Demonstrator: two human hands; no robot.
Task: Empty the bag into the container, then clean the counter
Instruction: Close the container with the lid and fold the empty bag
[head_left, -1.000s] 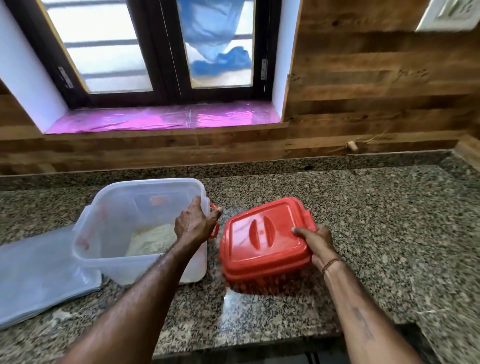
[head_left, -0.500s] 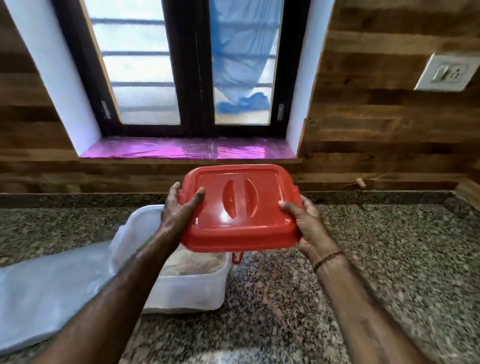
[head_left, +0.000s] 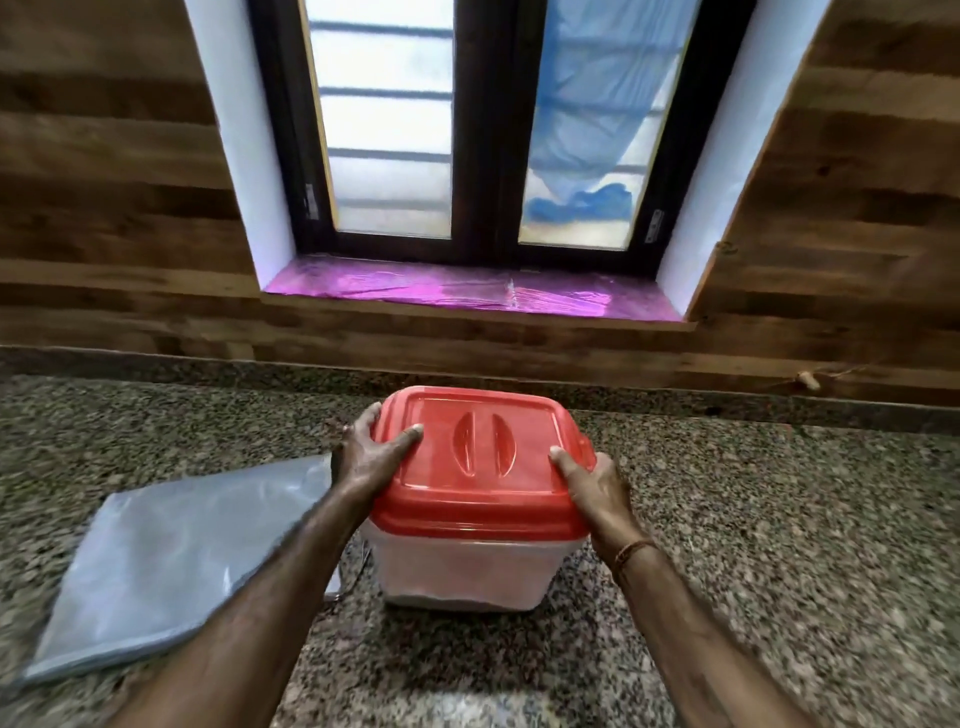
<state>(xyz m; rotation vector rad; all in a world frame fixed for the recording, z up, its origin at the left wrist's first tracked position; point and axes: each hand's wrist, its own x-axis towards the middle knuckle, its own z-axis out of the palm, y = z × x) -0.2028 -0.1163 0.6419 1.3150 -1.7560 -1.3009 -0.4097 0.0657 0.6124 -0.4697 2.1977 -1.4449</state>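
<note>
The clear container (head_left: 462, 577) stands on the speckled worktop (head_left: 779, 519) below the window (head_left: 387, 156), with the red lid (head_left: 480, 457) sitting on top of it. The left hand (head_left: 363, 457) grips the lid's left edge, thumb on top. The right hand (head_left: 592, 483) grips the right edge likewise. The flat grey bag (head_left: 171, 566) lies on the worktop just left of the container.

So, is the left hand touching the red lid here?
Touching. The head view shows the left hand gripping the red lid: thumb flat on its top, fingers curled over its left edge.
</note>
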